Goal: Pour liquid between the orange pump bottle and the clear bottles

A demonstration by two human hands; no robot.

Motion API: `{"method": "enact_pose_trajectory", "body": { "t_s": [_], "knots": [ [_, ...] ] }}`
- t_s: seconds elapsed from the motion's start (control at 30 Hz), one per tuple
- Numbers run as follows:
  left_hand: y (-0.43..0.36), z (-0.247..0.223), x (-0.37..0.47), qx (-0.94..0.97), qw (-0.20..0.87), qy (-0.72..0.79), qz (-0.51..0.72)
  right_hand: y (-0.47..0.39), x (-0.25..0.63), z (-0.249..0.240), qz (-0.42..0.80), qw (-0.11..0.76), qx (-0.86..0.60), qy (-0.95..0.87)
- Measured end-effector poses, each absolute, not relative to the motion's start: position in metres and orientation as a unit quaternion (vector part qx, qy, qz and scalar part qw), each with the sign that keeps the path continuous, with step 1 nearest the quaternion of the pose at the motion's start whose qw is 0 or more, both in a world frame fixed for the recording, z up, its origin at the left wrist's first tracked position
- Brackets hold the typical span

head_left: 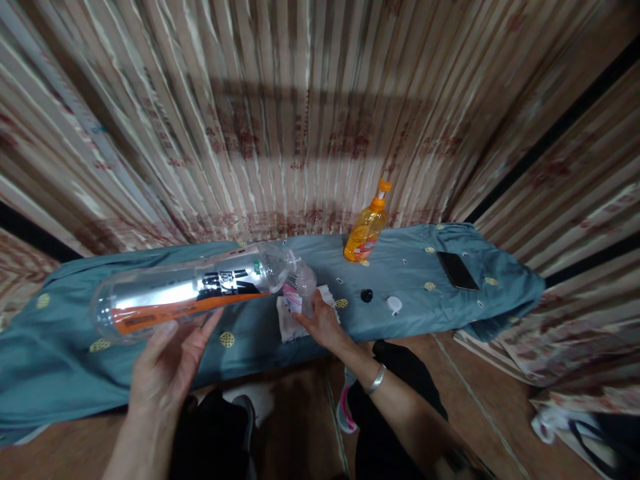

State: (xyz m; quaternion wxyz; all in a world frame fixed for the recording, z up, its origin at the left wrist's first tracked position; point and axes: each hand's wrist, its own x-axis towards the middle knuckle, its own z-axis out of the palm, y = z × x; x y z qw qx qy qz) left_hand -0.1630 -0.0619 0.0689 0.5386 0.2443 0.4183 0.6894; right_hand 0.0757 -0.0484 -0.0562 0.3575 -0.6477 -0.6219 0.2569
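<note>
My left hand (170,360) is closed around the underside of a large clear plastic bottle (185,291) with a silver, black and orange label. The bottle lies nearly level, its mouth pointing right. My right hand (321,322) is wrapped round a smaller clear plastic bottle (301,283) with a pink and white label. The necks of the two bottles meet or overlap; I cannot tell whether liquid passes between them. Beneath the small bottle lies a whitish cloth (289,328). A black cap (367,295) and a white cap (394,305) rest to the right of my right hand.
An orange pump bottle (367,230) of yellow-orange liquid stands upright at the back of the surface, which is covered by a blue-green patterned cloth (425,313). A dark phone (457,270) lies at the right. Patterned curtains (300,120) hang behind and at both sides.
</note>
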Motion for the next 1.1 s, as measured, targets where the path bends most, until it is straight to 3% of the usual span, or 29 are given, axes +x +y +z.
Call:
{"method": "enact_pose_trajectory", "body": {
  "t_s": [1.1],
  "knots": [
    [-0.0615,0.0706,-0.1618,0.233,0.538,0.405,0.702,-0.0493,0.0744,-0.0549,0.246,0.367,-0.651,-0.617]
  ]
}}
